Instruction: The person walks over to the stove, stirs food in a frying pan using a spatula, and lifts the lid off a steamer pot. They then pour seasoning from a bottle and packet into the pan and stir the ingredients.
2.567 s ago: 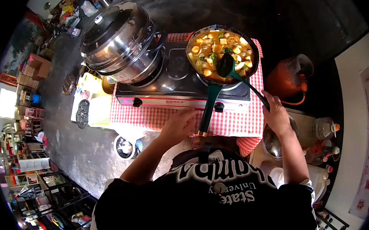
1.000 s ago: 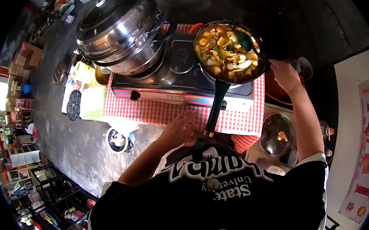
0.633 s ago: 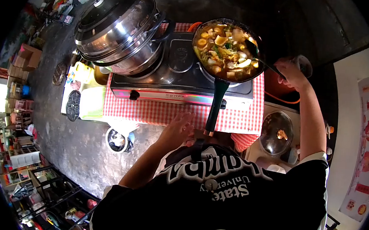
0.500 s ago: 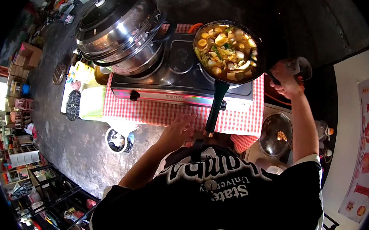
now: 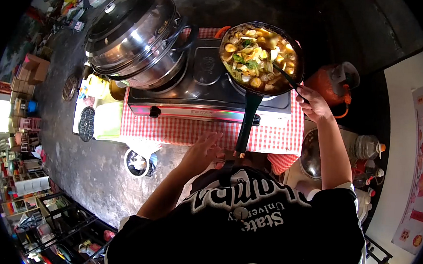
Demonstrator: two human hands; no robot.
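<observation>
In the head view, a deep frying pan (image 5: 302, 65) with a long dark handle (image 5: 248, 124) stands on the right burner. A brothy stew (image 5: 256, 56) of leafy greens and pale and golden chunks fills it. My right hand (image 5: 315, 104) is closed around the dark handle of a cooking utensil (image 5: 286, 76). The utensil slants into the stew from the right, and its head is hidden by the food. My left hand (image 5: 205, 149) holds nothing, its fingers loosely apart at the front edge of the checkered cloth (image 5: 177, 129), left of the pan handle.
A large lidded steamer pot (image 5: 134, 38) occupies the left side of the gas stove (image 5: 206, 102). An orange gas cylinder (image 5: 325, 78) stands right of the pan. Below it are a metal lid (image 5: 311, 153) and plastic bottles (image 5: 367, 147). A lined bin (image 5: 136, 162) sits on the floor.
My right hand has moved left and slightly down, closer to the pan, and the utensil now reaches into the stew. The food has shifted about. My left hand stays nearly still.
</observation>
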